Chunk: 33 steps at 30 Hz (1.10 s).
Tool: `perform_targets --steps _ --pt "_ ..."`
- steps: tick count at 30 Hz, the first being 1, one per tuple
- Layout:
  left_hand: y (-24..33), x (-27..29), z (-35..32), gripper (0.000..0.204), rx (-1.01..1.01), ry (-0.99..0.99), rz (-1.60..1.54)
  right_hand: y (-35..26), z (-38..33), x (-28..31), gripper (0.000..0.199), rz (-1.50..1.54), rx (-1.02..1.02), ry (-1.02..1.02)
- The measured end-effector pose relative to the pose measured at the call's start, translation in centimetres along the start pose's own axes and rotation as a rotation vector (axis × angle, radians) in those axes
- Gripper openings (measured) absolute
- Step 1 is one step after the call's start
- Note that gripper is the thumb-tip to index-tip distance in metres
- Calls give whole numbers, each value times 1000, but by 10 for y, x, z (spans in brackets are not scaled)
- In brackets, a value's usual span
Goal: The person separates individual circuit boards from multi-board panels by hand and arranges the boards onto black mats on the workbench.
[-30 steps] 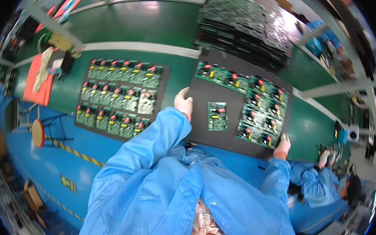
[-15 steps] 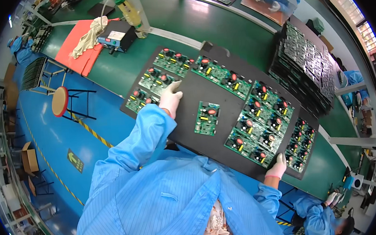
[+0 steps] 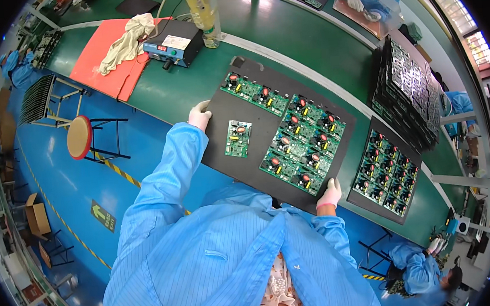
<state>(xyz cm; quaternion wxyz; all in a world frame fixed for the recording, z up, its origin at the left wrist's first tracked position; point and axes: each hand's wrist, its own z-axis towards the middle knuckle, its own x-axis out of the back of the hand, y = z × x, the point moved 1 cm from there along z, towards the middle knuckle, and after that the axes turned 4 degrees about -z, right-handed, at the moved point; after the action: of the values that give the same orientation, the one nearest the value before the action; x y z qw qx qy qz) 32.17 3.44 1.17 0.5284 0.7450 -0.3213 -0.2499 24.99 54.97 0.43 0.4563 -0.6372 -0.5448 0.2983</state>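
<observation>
A black flat board (image 3: 212, 144) bears several green circuit boards (image 3: 304, 139) packed in a block on its right part, with a row of more along its far edge. One single circuit board (image 3: 237, 138) lies apart on the bare left part. My gloved left hand (image 3: 200, 116) is closed on the board's left edge. At the near right corner my gloved right hand (image 3: 329, 194) grips the same board, fingers partly hidden beneath it. To the right, a second black board (image 3: 361, 199) full of circuit boards lies on the green workbench (image 3: 151, 94).
Stacked circuit panels (image 3: 404, 86) stand at the far right. At the back left are a blue control box (image 3: 174, 42), a yellow-green cylinder (image 3: 201, 12) and a cloth (image 3: 127, 44) on a red sheet (image 3: 91, 64). A round stool (image 3: 80, 137) stands on the floor. Other people work nearby.
The board in my hands has shifted left, opening a gap from the right-hand board. Circuit boards seen before at its left no longer show. My left hand has moved onto the edge.
</observation>
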Motion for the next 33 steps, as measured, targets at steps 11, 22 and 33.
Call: perform_targets --steps 11,22,33 --pt "-21 32 -91 45 186 605 446 -5 -58 41 38 -602 178 -143" --pt "-49 33 -80 53 312 488 -89 54 -26 58 48 -1052 29 -183" --pt "-72 24 -39 50 234 520 -74 -5 -16 33 50 -1082 99 -258"
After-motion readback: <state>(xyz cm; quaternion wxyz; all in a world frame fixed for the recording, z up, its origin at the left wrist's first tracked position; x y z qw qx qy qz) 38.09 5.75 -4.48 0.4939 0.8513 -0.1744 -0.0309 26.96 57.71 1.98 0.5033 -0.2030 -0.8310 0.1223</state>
